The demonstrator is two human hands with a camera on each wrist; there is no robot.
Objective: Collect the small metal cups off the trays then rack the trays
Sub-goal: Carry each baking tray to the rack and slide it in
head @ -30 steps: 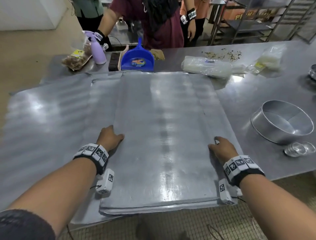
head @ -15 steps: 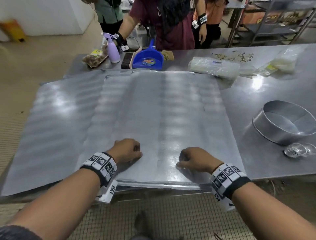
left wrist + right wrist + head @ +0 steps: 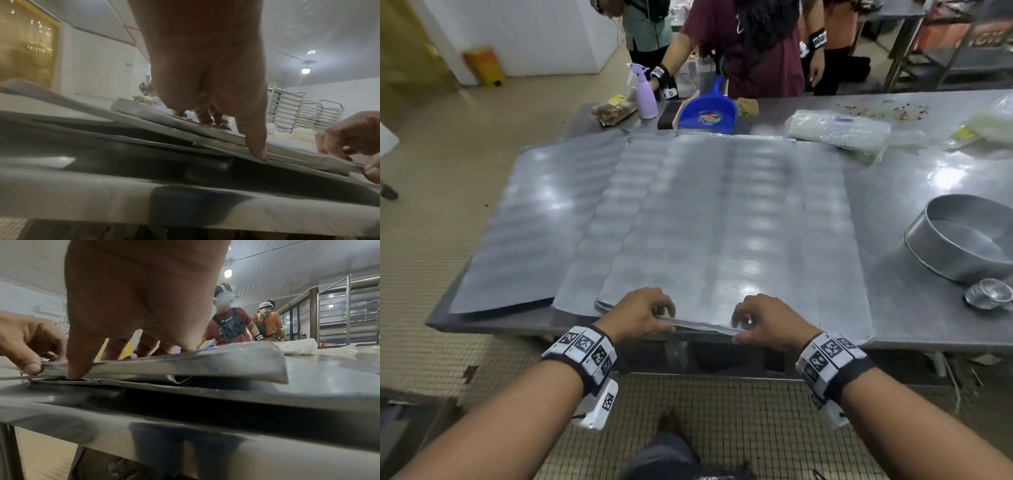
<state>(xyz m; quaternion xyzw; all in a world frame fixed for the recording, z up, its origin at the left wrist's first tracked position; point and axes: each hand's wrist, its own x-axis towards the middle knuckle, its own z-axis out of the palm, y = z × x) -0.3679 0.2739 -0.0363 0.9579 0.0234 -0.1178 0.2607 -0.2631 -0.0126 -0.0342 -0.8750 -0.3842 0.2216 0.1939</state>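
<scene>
Several flat metal trays [image 3: 722,222] lie in an overlapping stack on the steel table [image 3: 914,308]. My left hand [image 3: 654,318] and right hand [image 3: 748,323] both pinch the near edge of the top tray, fingers curled on top and thumbs at the rim. In the right wrist view that top tray [image 3: 185,366] is raised slightly off the tray below, with my right hand's thumb [image 3: 80,369] under its edge. The left wrist view shows my left hand's thumb [image 3: 255,146] on the same rim. A nested stack of small metal cups [image 3: 989,298] sits at the table's right.
A round metal pan [image 3: 969,236] stands beside the cups. At the far side are a blue dustpan [image 3: 707,113], a purple spray bottle [image 3: 645,94] and plastic bags [image 3: 839,128]. Other people [image 3: 750,51] stand across the table. Tall tray racks [image 3: 304,112] stand behind.
My hands went from the top tray's left and right sides to its near edge. The view has pulled back from the table, and both hands now pinch the rim.
</scene>
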